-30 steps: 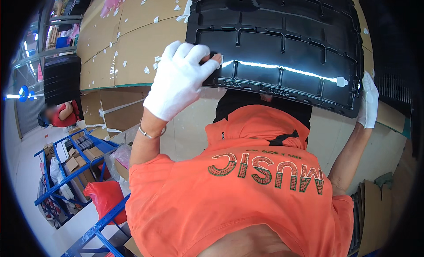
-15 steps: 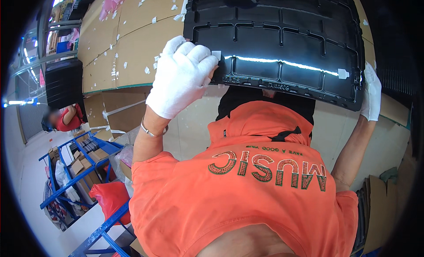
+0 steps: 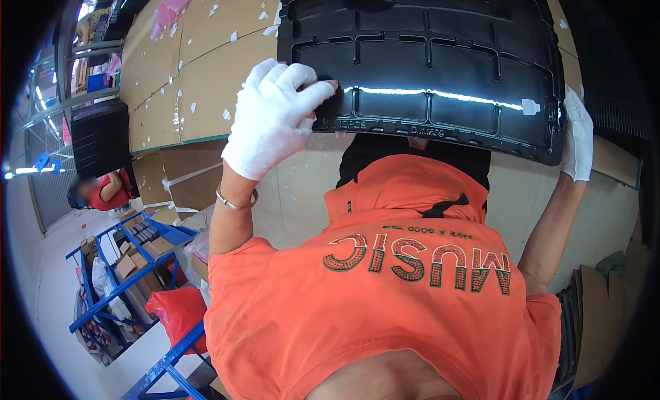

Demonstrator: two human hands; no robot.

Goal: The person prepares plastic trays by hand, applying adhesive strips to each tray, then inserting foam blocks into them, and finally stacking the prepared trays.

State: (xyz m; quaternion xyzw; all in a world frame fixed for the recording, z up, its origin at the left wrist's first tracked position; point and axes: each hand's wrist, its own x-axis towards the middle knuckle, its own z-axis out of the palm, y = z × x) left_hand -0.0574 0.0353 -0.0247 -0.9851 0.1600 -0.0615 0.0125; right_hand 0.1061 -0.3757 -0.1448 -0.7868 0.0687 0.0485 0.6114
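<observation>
A black plastic tray [image 3: 392, 63] with moulded compartments lies before me, shiny across its near part. My left hand [image 3: 271, 121], in a white glove with bare fingertips, is at its near left corner. The fingers are curled and closed; whatever is between them is hidden. At the tray's right edge my right hand [image 3: 578, 135], also in a white glove, holds the side, its fingers partly hidden. A small white sticker [image 3: 530, 107] sits on the tray near the right hand.
Cardboard [image 3: 199, 77] covers the table, dotted with white scraps. Pink plastic [image 3: 170, 14] lies at the far left. Blue racks [image 3: 130, 276] with boxes and a red bag [image 3: 177, 316] stand left. A person in red [image 3: 106, 191] is farther off. Cardboard sheets [image 3: 598, 324] stand at lower right.
My left hand has shifted slightly left, and the white sticker beside its fingers no longer shows. The tray has moved a little left and away; my right hand keeps to its edge.
</observation>
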